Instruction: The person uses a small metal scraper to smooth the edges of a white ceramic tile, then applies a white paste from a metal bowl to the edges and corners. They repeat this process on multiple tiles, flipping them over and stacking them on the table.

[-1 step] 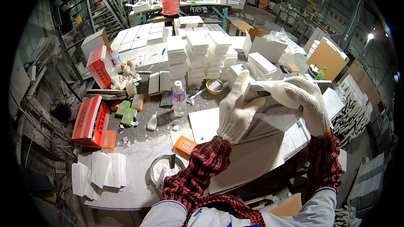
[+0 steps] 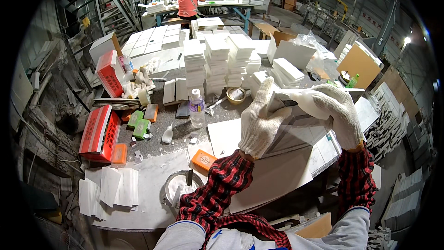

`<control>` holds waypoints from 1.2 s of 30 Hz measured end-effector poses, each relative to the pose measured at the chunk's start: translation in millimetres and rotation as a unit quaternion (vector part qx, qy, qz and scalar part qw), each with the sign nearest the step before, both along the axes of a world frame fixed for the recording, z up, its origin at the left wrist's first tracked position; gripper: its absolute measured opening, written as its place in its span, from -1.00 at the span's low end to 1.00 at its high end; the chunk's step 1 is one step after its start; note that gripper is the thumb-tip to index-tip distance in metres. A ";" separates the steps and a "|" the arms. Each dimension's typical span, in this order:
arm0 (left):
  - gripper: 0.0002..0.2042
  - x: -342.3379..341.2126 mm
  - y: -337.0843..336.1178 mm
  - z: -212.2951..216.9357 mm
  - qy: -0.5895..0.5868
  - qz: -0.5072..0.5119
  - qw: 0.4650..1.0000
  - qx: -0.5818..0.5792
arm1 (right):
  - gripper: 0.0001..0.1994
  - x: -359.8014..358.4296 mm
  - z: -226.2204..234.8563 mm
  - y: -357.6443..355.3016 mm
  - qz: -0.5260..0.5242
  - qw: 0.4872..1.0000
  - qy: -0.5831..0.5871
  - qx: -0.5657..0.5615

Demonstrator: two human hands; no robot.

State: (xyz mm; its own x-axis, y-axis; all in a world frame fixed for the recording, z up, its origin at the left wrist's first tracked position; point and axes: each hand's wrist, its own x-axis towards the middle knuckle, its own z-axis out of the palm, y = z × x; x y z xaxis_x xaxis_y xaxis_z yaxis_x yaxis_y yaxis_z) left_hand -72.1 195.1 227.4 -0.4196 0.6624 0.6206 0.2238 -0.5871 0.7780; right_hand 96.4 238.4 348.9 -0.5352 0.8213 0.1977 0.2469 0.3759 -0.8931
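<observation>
A white squeeze bottle (image 2: 306, 102) is lying almost level in the air above the bench, its narrow nozzle pointing toward the fingers of the left hand (image 2: 258, 125). The gloved right hand (image 2: 343, 111) is grasping the bottle's body, the fingers wrapping over it; how hard they are squeezing, I cannot tell. The left hand is gripping a thin flat piece (image 2: 298, 119) between thumb and fingers, and the nozzle is reaching to about its upper edge; whether the tip is touching, or any liquid is coming out, is not showing. Between the two pictures nothing is visibly changing: hands, bottle and piece are keeping the same places, so the work seems to be pausing mid-step, with no sign of progress to read. Farther out, a pale board (image 2: 273, 173) is lying beneath the hands, and a bowl (image 2: 167, 190) of white paste (image 2: 176, 184) is sitting near the left sleeve, an orange box (image 2: 203, 159) just beside it. Beyond, a second squeeze bottle (image 2: 168, 135) is standing on the bench, stacks of white tiles (image 2: 216, 60) are rising behind, and a co-worker (image 2: 188, 2) is facing another table.
</observation>
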 end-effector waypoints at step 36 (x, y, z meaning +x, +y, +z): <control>-0.26 4.1 -6.8 5.1 -0.050 -0.014 0.998 -0.045 | -0.62 -4.8 4.9 0.4 -0.010 1.000 0.010 -0.006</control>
